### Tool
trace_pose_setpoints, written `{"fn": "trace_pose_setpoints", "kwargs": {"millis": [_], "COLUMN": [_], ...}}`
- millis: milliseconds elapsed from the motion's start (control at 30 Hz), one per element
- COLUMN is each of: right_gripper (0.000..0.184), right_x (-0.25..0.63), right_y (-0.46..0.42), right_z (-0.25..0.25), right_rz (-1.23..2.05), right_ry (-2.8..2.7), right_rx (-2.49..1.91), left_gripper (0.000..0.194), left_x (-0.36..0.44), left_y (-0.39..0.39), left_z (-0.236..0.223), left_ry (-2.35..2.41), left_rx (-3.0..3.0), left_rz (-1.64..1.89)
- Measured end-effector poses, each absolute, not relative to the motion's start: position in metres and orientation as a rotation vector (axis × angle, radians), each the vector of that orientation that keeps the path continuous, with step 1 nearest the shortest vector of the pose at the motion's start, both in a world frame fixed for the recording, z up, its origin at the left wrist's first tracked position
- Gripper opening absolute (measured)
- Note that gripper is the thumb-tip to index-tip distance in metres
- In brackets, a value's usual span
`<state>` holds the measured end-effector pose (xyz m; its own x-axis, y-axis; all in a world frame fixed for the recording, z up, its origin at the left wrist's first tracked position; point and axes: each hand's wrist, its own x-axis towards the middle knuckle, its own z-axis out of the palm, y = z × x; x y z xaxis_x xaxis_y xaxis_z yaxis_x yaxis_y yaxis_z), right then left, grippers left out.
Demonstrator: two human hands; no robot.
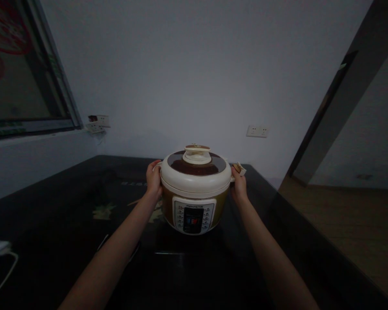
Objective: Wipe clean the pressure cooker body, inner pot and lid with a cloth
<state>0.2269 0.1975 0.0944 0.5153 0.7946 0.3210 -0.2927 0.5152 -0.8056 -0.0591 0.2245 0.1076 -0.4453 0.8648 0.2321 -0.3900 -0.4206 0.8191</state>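
An electric cooker (pixel 195 189) with a cream lid, a brown top ring, a knob and a front control panel stands on the dark glossy table (pixel 67 206). My left hand (pixel 154 178) grips the cooker's left side handle with its fingers curled round it. My right hand (pixel 238 184) grips the right side handle the same way. Both arms reach straight forward from the near edge. Just behind my right hand a small pale box-like thing (pixel 239 168) lies on the table.
A white wall with a socket plate (pixel 257 131) rises behind the table, and more sockets (pixel 98 122) sit near the window (pixel 22 73) at left. A pale object with a white cord (pixel 0 254) lies at the table's left edge. A wooden floor (pixel 342 224) opens at right.
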Motion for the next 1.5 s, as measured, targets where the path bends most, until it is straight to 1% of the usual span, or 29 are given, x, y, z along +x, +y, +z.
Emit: {"fn": "trace_pose_setpoints", "kwargs": {"millis": [200, 500, 700, 867, 1000, 1100, 1167, 1200, 1267, 1333, 1400, 1500], "right_gripper": [0.036, 0.037, 0.038, 0.048, 0.060, 0.068, 0.069, 0.068, 0.064, 0.056, 0.047, 0.043], "right_x": [0.227, 0.232, 0.238, 0.242, 0.244, 0.249, 0.255, 0.258, 0.264, 0.268, 0.270, 0.268], "right_y": [0.196, 0.203, 0.219, 0.225, 0.219, 0.203, 0.185, 0.174, 0.147, 0.116, 0.083, 0.041], "right_z": [0.095, 0.089, 0.088, 0.089, 0.093, 0.093, 0.089, 0.085, 0.074, 0.059, 0.042, 0.021], "right_rz": [0.748, 0.734, 0.704, 0.698, 0.722, 0.760, 0.781, 0.790, 0.815, 0.858, 0.880, 0.875], "right_ry": [-0.770, -0.792, -0.829, -0.888, -0.986, -1.087, -1.143, -1.161, -1.175, -1.197, -1.297, -1.468], "right_rx": [-0.767, -0.787, -0.821, -0.866, -0.912, -0.960, -1.009, -1.040, -1.118, -1.197, -1.355, -1.535], "left_gripper": [0.034, 0.031, 0.029, 0.029, 0.037, 0.047, 0.050, 0.048, 0.041, 0.035, 0.034, 0.041], "left_x": [-0.058, -0.058, -0.053, -0.053, -0.071, -0.103, -0.132, -0.147, -0.179, -0.206, -0.225, -0.238], "left_y": [0.223, 0.223, 0.238, 0.245, 0.235, 0.217, 0.198, 0.187, 0.161, 0.135, 0.112, 0.090], "left_z": [0.110, 0.109, 0.106, 0.106, 0.105, 0.094, 0.081, 0.073, 0.058, 0.045, 0.035, 0.027], "left_ry": [0.883, 0.887, 0.892, 0.905, 0.924, 1.046, 1.150, 1.187, 1.258, 1.283, 1.286, 1.281], "left_rx": [0.839, 0.835, 0.809, 0.846, 0.905, 1.148, 1.449, 1.617, 1.948, 2.218, 2.357, 2.370], "left_rz": [1.942, 1.949, 1.966, 1.926, 1.797, 1.728, 1.615, 1.491, 1.141, 0.824, 0.591, 0.394]}}
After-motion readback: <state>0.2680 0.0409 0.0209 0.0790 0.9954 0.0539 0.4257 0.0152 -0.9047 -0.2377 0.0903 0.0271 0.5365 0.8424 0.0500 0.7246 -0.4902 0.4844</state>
